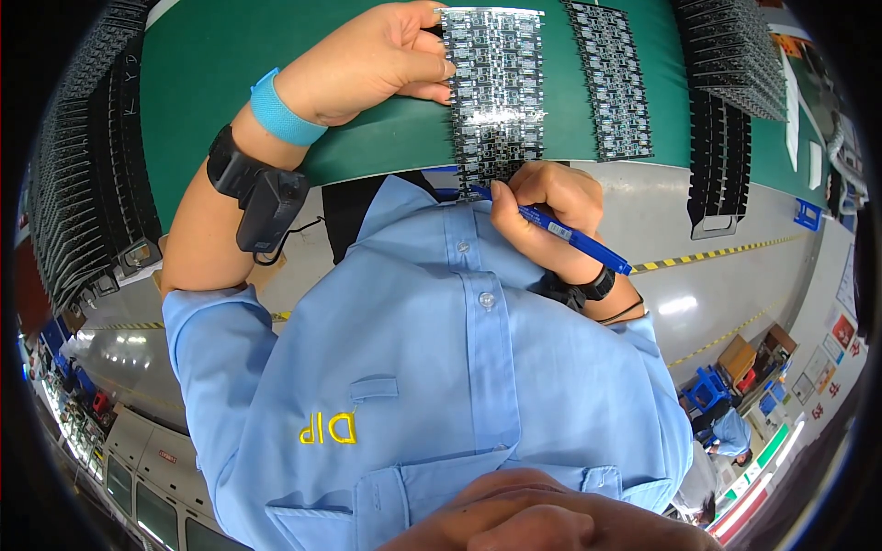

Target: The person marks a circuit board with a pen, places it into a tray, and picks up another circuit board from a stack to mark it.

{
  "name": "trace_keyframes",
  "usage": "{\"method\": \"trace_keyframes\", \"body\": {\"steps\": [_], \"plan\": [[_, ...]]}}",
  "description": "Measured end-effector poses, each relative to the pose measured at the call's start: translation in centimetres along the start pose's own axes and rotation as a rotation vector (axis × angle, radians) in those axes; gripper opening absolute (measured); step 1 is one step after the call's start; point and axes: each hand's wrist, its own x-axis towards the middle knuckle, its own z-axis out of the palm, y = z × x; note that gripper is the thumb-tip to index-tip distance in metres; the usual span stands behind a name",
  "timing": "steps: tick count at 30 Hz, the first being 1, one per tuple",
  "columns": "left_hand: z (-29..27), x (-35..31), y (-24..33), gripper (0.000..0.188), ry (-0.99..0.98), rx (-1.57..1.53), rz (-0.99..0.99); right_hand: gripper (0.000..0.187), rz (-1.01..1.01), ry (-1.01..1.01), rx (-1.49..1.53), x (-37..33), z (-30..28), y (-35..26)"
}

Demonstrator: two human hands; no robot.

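Note:
A long black-and-silver circuit board panel (pixel 497 83) is held upright lengthwise in front of my chest, partly over the near edge of the green bench. My left hand (pixel 390 57) grips its upper left edge, with the fingers bent round that side. In my right hand (pixel 554 204) is a blue marker pen (pixel 588 243), pinched with its tip toward the lower end of the panel. The right-hand fingers cover part of that lower end, and whether the tip touches it I cannot tell.
On the green mat (pixel 225 46) a second circuit board panel (pixel 613 87) lies to the right. Beyond it stands a black slotted rack (pixel 721 170) with many boards (pixel 740 55). Another loaded rack (pixel 92 174) is at the far left. A person (pixel 732 432) is in the background.

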Motion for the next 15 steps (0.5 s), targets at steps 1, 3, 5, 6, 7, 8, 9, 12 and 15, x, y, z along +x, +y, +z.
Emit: {"method": "trace_keyframes", "body": {"steps": [1,3,5,6,7,8,9,12,15], "plan": [[0.0,0.0,0.0,0.044,0.003,-0.001,-0.001,0.029,0.0,0.0,0.0,0.0,-0.1,-0.1],[-0.5,0.1,-0.2,0.044,-0.018,0.016,-0.006,0.029,0.074,0.036,0.071,-0.1,-0.3,-0.5],[-1.1,0.2,-0.4,0.044,-0.059,0.049,-0.017,0.029,0.111,0.054,0.105,-0.2,-0.5,-0.6],[-1.1,0.2,-0.4,0.044,-0.06,0.049,-0.016,0.029,0.138,0.083,0.11,-0.3,-0.7,-0.6],[-1.0,0.1,-0.3,0.044,-0.053,0.053,-0.023,0.029,0.165,0.113,0.114,-0.4,-0.8,-0.6],[-0.9,0.0,-0.1,0.044,-0.045,0.057,-0.03,0.028,0.192,0.142,0.119,-0.5,-1.0,-0.6],[-0.9,-0.1,-0.1,0.044,-0.038,0.062,-0.038,0.028,0.192,0.144,0.118,-0.5,-1.1,-0.5],[-0.6,-0.3,-0.1,0.044,0.001,0.037,-0.017,0.029,0.203,0.171,0.096,-0.5,-1.6,-0.5],[-0.1,-0.6,0.3,0.045,0.04,0.029,-0.02,0.029,0.215,0.214,0.133,-0.5,-2.1,-0.3]]}}
